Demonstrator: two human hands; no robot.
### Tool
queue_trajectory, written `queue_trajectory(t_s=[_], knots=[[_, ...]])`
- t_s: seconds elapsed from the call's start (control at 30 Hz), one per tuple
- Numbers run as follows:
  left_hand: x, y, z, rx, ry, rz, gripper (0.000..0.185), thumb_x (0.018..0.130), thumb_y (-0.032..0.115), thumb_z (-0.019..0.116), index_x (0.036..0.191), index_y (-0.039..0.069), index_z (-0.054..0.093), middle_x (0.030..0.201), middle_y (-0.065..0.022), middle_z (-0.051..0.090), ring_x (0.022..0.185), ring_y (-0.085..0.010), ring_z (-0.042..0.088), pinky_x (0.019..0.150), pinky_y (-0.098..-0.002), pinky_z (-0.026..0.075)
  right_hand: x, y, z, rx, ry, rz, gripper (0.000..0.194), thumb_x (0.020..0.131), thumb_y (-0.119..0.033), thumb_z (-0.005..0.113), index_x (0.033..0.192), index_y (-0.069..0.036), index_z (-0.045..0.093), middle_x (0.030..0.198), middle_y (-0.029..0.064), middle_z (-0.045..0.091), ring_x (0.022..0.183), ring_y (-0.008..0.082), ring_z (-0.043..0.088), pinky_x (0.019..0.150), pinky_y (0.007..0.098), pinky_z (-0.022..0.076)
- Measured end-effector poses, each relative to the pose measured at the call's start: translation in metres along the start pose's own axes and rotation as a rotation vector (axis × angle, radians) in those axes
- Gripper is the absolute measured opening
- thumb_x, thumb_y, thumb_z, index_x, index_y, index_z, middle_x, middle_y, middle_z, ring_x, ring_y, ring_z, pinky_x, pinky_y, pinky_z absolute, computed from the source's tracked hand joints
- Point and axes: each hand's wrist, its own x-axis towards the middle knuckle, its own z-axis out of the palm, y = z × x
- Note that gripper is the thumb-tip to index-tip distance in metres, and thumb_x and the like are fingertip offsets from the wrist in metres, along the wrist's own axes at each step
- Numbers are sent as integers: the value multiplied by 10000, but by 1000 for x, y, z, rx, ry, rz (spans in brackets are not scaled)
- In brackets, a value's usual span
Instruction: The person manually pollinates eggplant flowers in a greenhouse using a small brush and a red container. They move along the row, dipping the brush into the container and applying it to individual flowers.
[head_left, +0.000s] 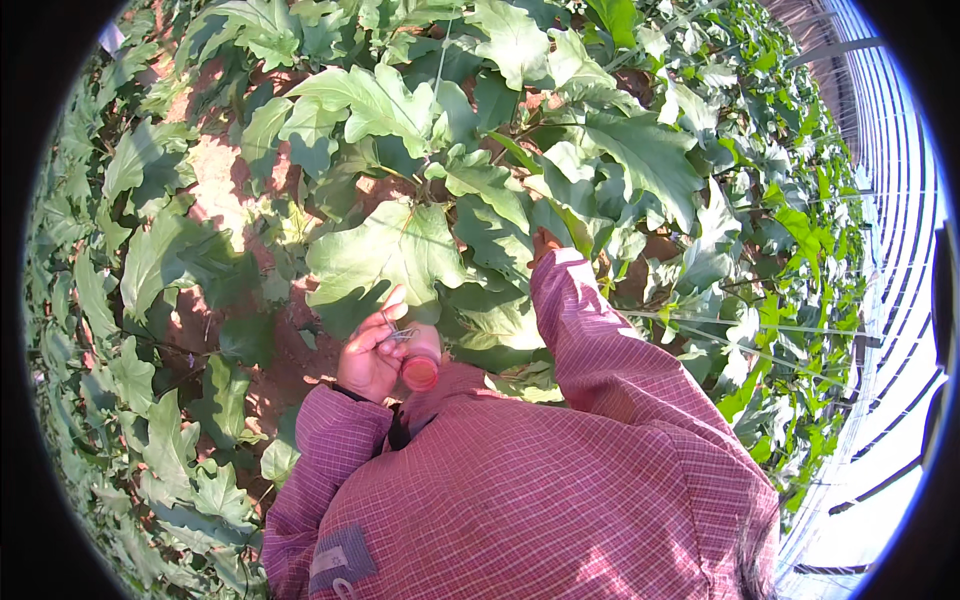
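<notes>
My left hand is raised in front of my waist, its fingers curled. Thin grey wire-like pieces stick out between its fingers; exactly what they are cannot be told. Against the same hand is a small translucent container with a red round end. A broad lobed eggplant leaf spreads just beyond that hand, partly in its shadow. My right hand reaches forward among the leaves. Foliage and the sleeve cover most of it, so its fingers and anything in them are hidden.
Dense eggplant plants surround me. Reddish soil shows between them at left. Thin strings run through the plants at right, and another string hangs ahead. A ribbed pale sheet wall curves along the right side.
</notes>
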Motion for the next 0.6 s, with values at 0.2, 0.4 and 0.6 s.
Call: queue_trajectory(t_s=[0.2, 0.4, 0.6], knots=[[25, 52, 11, 74, 99, -24, 357, 809, 10, 500, 1154, -57, 561, 1447, -85, 373, 615, -32, 487, 606, -221, 435, 42, 11, 40, -103, -353, 283, 651, 765, -278, 668, 1290, 8, 412, 1319, 221, 420, 1245, 329, 394, 962, 370, 393], [56, 77, 18, 90, 217, 3, 381, 812, 17, 497, 1183, -57, 545, 1404, -83, 424, 610, -31, 489, 601, -212, 434, -16, 13, 75, -168, -557, 235, 588, 786, -278, 640, 1260, 1, 434, 1273, 219, 446, 1194, 335, 423, 931, 381, 406], [81, 104, 31, 71, 113, 40, 351, 843, 8, 458, 1181, -48, 535, 1483, -105, 303, 624, -36, 500, 615, -231, 438, -28, -18, 82, -156, -654, 81, 527, 806, -278, 611, 1230, -6, 457, 1227, 217, 471, 1144, 342, 451, 901, 393, 418]])
